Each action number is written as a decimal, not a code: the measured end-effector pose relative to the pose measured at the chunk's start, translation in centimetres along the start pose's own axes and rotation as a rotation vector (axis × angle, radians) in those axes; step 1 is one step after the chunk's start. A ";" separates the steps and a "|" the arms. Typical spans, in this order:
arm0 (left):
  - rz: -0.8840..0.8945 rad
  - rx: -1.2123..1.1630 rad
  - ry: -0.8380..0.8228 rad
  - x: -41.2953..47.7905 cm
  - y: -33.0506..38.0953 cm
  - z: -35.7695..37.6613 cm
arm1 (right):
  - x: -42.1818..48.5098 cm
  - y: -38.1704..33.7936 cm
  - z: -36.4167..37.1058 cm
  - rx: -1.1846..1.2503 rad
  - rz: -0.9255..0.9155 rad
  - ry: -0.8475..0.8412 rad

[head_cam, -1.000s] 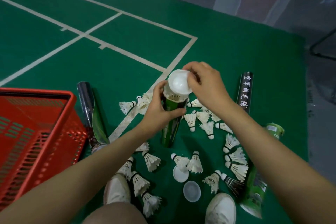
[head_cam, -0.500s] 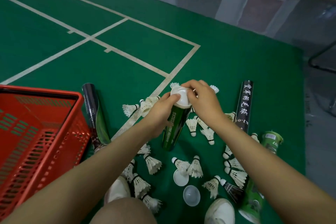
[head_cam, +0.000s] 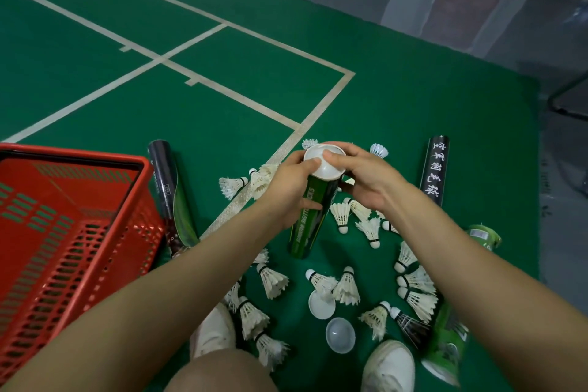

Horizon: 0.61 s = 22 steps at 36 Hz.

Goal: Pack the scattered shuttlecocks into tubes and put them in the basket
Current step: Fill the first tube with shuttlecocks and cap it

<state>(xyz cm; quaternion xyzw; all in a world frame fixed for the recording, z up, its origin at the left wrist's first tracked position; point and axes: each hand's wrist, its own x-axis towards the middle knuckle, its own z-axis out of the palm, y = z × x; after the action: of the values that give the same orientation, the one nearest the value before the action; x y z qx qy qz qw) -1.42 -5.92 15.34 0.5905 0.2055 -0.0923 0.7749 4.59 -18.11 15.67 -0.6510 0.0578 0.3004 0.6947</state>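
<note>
While left grip [head_cam: 286, 192] holds green tube [head_cam: 311, 223] | right grip [head_cam: 366, 178] presses cap [head_cam: 328, 171] | contents hidden

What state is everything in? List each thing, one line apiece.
Green tube: held tilted, cap on top.
White cap: sitting on the green tube.
Left hand: grips the green tube.
Right hand: holds the white cap.
Basket: upright on the floor.
Black tube: lying flat.
Dark tube: lying beside the basket.
Pale green tube: lying flat.
Loose caps: on the floor, off any tube.
Shuttlecocks: scattered on the floor.
</note>
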 end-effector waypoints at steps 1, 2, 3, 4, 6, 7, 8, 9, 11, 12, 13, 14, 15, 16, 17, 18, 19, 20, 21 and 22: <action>0.003 -0.002 -0.001 0.0 0.0 0.0 | 0.0 0.0 0.0 -0.002 -0.002 0.006; 0.006 0.000 -0.003 -0.1 0.0 0.0 | -0.1 0.0 0.0 -0.001 -0.004 0.010; 0.008 0.004 -0.005 -0.1 -0.1 0.0 | -0.1 -0.1 0.1 -0.001 -0.005 0.015; 0.008 0.003 -0.005 -0.1 0.0 0.1 | -0.2 -0.1 0.1 -0.002 -0.007 0.021; 0.003 -0.004 -0.007 -0.3 0.0 0.1 | -0.4 0.0 0.2 -0.005 -0.024 0.039; 0.002 -0.007 -0.012 -0.4 0.1 0.1 | -0.4 0.1 0.3 -0.001 -0.035 0.051; 0.001 -0.012 -0.020 -0.5 0.2 0.1 | -0.5 0.2 0.4 0.007 -0.044 0.061; 0.003 -0.013 -0.034 -0.7 0.1 0.1 | -0.6 0.3 0.6 0.012 -0.050 0.076; 0.022 0.005 -0.074 -0.8 -0.1 -0.2 | -0.8 0.5 1.0 0.002 -0.064 0.108; 0.033 0.013 -0.092 -0.9 -0.3 -0.4 | -0.9 0.5 1.2 -0.012 -0.072 0.125; 0.043 0.015 -0.109 -0.9 -0.5 -0.7 | -0.9 0.6 1.4 -0.028 -0.085 0.146; 0.048 0.010 -0.127 -0.9 -0.9 -1.0 | -0.8 0.7 1.6 -0.046 -0.104 0.173; 0.057 0.016 -0.151 -0.7 -1.4 -1.4 | -0.7 0.8 1.7 -0.067 -0.126 0.202; 0.076 0.045 -0.176 -0.5 -1.9 -1.8 | -0.5 0.9 1.8 -0.091 -0.149 0.230; 0.098 0.099 -0.199 -0.2 -2.5 -2.2 | -0.3 1.1 1.9 -0.113 -0.167 0.255; 0.120 0.153 -0.215 0.1 -3.2 -2.5 | -0.1 1.3 1.9 -0.128 -0.178 0.273; 0.144 0.199 -0.215 0.4 -3.8 -2.6 | 0.0 1.4 2.0 -0.134 -0.185 0.285; 0.172 0.236 -0.202 0.7 -4.3 -2.7 | 0.2 1.4 2.0 -0.136 -0.192 0.291; 0.202 0.273 -0.180 0.9 -4.6 -2.6 | 0.4 1.4 1.9 -0.139 -0.199 0.300; 0.229 0.304 -0.155 1.1 -4.9 -2.5 | 0.6 1.5 1.8 -0.138 -0.203 0.312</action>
<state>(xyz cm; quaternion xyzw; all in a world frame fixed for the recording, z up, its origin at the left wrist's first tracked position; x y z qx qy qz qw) -2.81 -4.82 10.06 0.7113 0.0604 -0.0786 0.6958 3.78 -16.24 14.40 -0.7383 0.0780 0.1275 0.6577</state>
